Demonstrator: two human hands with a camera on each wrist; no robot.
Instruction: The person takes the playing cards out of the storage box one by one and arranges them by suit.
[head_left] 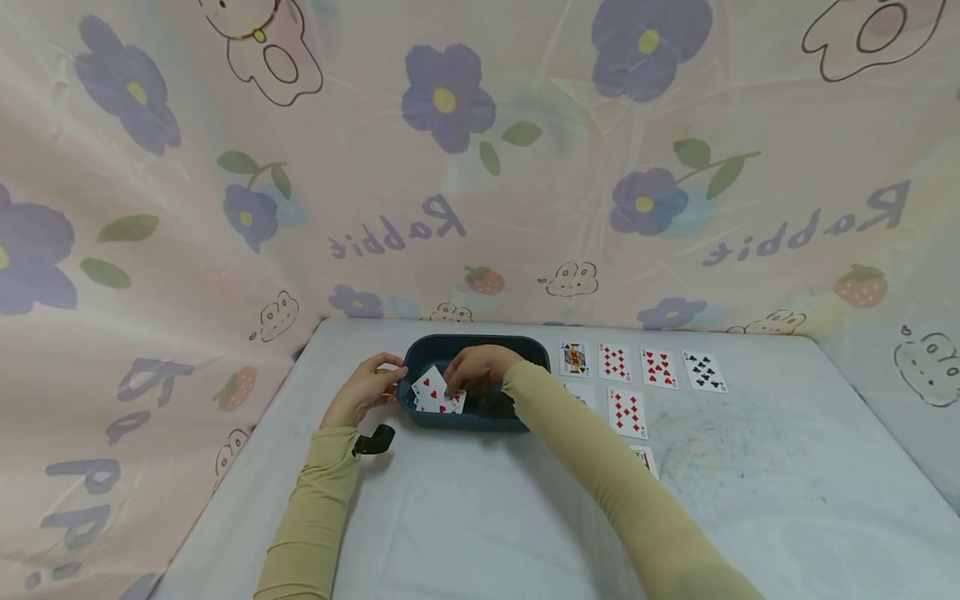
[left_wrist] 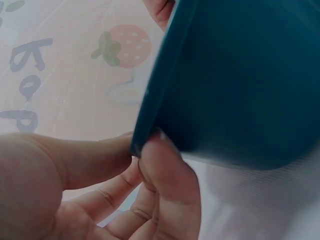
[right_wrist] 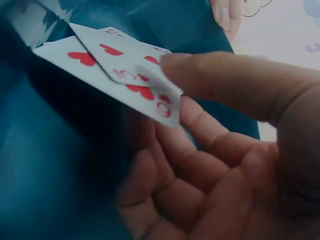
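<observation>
A dark teal plastic basin [head_left: 468, 422] stands on the white-covered table. At its left end, my left hand [head_left: 363, 390] pinches the rim between thumb and fingers; the left wrist view shows this grip on the rim [left_wrist: 160, 85] closely. Inside the basin, my right hand [head_left: 480, 367] holds playing cards [head_left: 430, 389], with the thumb on top and fingers underneath. In the right wrist view a five of hearts [right_wrist: 112, 62] overlaps another hearts card [right_wrist: 95, 75]. Part of the basin's inside is hidden behind my right hand and sleeve.
Right of the basin, face-up cards form a back row: a face card [head_left: 575, 359], two red cards, and a clubs card [head_left: 704, 372]. Nearer lies a diamonds card [head_left: 627, 413]. My right sleeve partly covers another face card [head_left: 645, 457]. A patterned cloth [head_left: 525, 208] hangs behind.
</observation>
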